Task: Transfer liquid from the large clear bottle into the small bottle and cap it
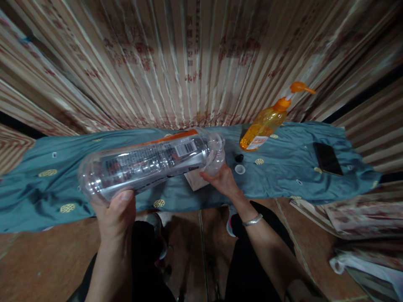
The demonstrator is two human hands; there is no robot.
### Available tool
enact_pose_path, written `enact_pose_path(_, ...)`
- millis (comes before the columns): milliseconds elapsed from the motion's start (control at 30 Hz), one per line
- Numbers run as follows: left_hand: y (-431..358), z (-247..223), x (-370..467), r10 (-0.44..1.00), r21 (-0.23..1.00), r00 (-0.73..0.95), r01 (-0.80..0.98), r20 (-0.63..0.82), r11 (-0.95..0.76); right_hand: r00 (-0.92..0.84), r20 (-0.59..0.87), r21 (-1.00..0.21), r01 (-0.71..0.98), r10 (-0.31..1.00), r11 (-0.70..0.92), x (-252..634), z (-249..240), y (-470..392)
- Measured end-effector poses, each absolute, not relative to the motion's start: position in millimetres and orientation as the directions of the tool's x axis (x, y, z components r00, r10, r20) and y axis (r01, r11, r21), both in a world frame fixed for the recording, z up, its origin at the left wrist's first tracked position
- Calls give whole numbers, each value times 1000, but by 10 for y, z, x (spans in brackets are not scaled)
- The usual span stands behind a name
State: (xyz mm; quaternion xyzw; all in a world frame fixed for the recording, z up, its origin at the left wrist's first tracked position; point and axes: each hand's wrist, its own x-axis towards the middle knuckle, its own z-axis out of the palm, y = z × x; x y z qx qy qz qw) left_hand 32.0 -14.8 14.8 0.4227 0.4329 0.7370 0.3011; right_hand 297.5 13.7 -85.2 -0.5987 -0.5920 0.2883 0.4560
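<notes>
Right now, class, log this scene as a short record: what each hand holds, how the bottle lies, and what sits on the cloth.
left hand: grips the base of the clear plastic bottle
right hand: fingers at the bottle's neck end
bottle pose: on its side, lifted over the blue cloth
on cloth: orange pump bottle, small black cap, white cap, dark phone
right wrist: silver bangle

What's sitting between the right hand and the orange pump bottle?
In the head view, a black cap and a white cap lie on the cloth between the right hand and pump bottle.
</notes>
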Motion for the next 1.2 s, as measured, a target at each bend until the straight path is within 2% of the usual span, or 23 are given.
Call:
enact_pose_path(333,-159,206,347,808,878,-451,-103,378,-468,120,209,-871,474,971,129,2974,-865,147)
enact_pose_path(533,-151,144,308,813,886,-474,-130,339,-445,120,208,-866,485,971,126,2980,-885,149)
enact_pose_path(867,-164,281,411,814,868,-428,-120,392,-482,106,209,-879,455,972,139,2988,-894,156)
enact_pose_path(1200,-168,209,375,808,866,-452,-134,379,-482,132,221,-891,430,966,145,2977,-896,151)
